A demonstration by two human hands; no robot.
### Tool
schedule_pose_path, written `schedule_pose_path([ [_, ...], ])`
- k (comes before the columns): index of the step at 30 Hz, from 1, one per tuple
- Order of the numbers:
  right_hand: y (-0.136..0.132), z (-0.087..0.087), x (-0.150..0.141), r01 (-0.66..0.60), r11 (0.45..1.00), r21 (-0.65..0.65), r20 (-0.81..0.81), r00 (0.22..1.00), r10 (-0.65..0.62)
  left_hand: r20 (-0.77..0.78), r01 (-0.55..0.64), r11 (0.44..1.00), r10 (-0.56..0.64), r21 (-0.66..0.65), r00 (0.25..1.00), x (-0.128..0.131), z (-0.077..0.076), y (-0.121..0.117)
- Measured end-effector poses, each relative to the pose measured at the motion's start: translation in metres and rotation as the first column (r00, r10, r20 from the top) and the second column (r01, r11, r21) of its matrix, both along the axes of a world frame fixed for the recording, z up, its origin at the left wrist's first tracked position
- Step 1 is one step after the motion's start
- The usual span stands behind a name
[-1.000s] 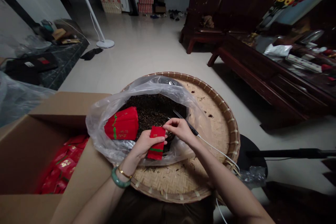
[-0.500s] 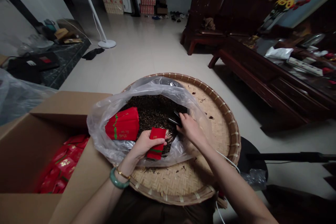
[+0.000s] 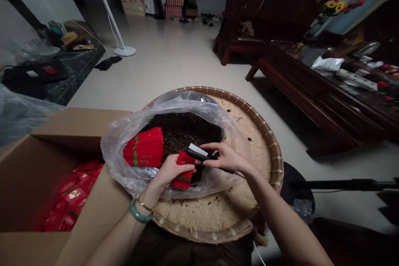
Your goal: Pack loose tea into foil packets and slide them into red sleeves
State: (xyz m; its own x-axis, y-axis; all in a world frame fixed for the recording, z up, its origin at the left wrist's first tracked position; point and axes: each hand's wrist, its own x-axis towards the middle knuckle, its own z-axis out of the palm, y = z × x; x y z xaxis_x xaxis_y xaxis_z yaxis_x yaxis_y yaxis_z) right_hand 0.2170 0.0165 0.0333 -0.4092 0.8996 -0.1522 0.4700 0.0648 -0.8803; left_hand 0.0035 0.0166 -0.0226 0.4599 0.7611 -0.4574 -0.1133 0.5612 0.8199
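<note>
At left I have the box [image 3: 96,208] with loose packets [image 3: 75,193] inside, then the stack [image 3: 145,147] in the bag [image 3: 114,133]. My left hand [image 3: 170,171] pinches the packet [image 3: 182,179] over the bag's opening. The tool [image 3: 199,156] meets its upper end; whether it bites, I can't tell. My right hand [image 3: 229,158], apart from the left, grips the tool. I'd keep that end flat, the tool square across it, and left fingertips clear.
</note>
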Motion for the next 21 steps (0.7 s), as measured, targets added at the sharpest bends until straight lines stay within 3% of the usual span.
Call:
schedule_pose_path([
  [6,0.0,-0.005,-0.026,-0.017,1.0,-0.017,-0.012,1.0,0.017,-0.029,0.032,0.997,-0.03,0.073,0.999,0.0,0.001,-0.002],
  [16,0.009,-0.003,-0.017,0.237,0.965,-0.113,-0.114,0.962,-0.249,-0.072,0.079,0.995,-0.083,-0.058,0.994,-0.001,0.005,-0.001],
  [21,0.005,-0.007,-0.016,0.134,0.985,-0.108,-0.096,0.985,-0.145,-0.068,0.067,0.997,-0.07,-0.046,0.995,0.0,0.004,-0.001],
])
